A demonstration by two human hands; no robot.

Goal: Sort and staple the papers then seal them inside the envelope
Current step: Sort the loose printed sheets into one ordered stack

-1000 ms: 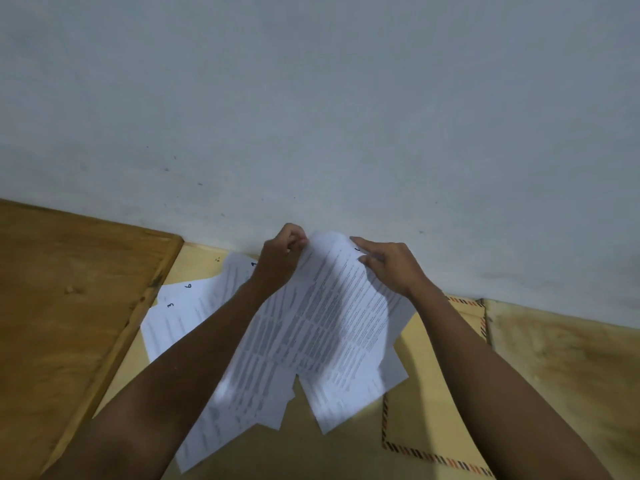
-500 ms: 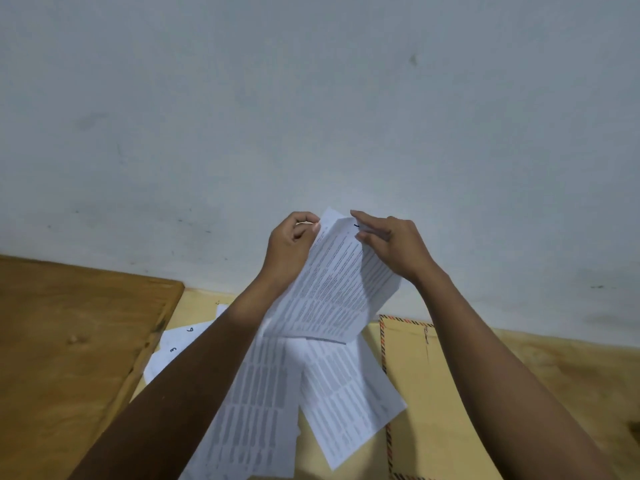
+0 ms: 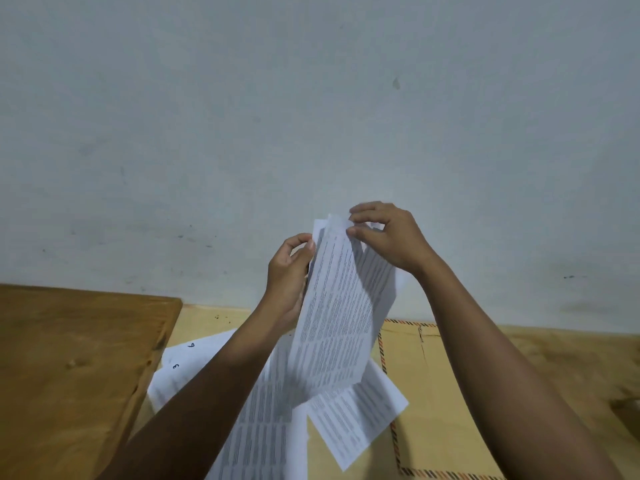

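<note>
Papers [image 3: 337,306] above flat envelope [image 3: 440,403]

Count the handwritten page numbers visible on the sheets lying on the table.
2. A "9" and, just below it, a "3", both on the sheets fanned out left of the left forearm. Other sheets' numbers may be hidden under the arms and overlapping paper.

Envelope [image 3: 436,393], at 5 o'clock: cut off by the bottom edge, partly hidden beneath printed sheets [image 3: 356,420]; their print illegible.
</note>
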